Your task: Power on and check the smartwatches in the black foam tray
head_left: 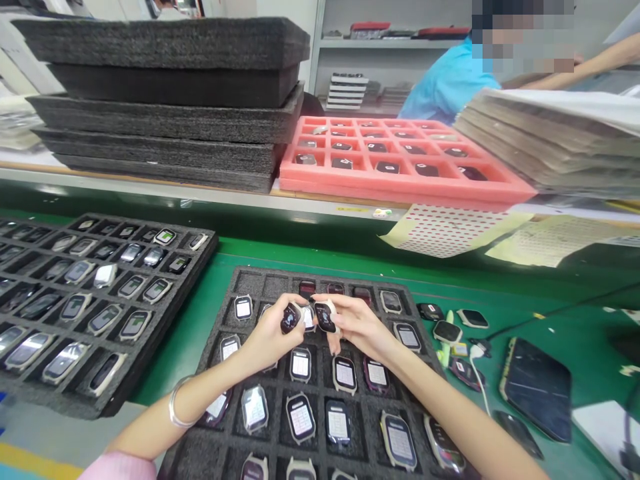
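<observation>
My left hand (pixel 280 331) is closed around a dark-screened smartwatch (pixel 291 318), thumb and fingers on its edges. In my right hand (pixel 357 323) a second smartwatch (pixel 325 316) with a pale case is pinched, its screen lit with a small blue figure. The two watches are held side by side, a little apart, above a black foam tray (pixel 280 283). Strapless smartwatches lie in the tray's compartments, many with white lit screens, such as one watch (pixel 301 365) just below my hands. Part of the tray is hidden by my forearms.
Another foam tray (pixel 165 320) of watches lies at left. Loose watches (pixel 447 331), a white cable (pixel 480 380) and a dark tablet (pixel 537 387) lie at right. A shelf above carries stacked black foam (pixel 170 87) and a pink tray (pixel 405 190). Beyond, a person in a blue shirt (pixel 440 80).
</observation>
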`<move>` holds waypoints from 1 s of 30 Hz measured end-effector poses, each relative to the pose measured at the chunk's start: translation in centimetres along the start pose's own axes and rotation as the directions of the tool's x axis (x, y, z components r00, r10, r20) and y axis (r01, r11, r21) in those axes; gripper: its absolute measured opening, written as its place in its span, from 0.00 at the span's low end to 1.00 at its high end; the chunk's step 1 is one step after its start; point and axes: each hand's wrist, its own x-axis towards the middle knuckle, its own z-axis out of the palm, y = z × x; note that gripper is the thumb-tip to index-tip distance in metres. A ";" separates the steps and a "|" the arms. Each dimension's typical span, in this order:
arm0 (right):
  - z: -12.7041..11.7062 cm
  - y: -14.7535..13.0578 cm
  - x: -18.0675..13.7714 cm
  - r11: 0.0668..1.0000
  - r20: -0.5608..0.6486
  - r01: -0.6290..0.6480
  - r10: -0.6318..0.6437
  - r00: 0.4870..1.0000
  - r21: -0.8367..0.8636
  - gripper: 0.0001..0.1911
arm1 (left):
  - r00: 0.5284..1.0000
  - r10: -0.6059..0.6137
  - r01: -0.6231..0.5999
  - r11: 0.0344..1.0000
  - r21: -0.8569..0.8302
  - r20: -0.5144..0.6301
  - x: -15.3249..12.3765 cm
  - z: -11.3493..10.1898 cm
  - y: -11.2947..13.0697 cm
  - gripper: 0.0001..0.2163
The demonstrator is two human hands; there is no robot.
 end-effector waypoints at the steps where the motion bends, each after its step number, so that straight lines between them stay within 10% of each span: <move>1: 0.0 0.0 0.0 1.000 0.004 0.003 -0.003 1.000 -0.004 0.22 | 1.000 -0.005 0.004 1.000 -0.005 -0.010 0.0 0.0 0.0 0.15; 30: 0.6 -0.4 -0.4 1.000 -0.036 0.015 -0.016 0.999 -0.017 0.23 | 0.997 -0.019 0.019 1.000 -0.002 -0.068 -0.2 -0.3 0.4 0.15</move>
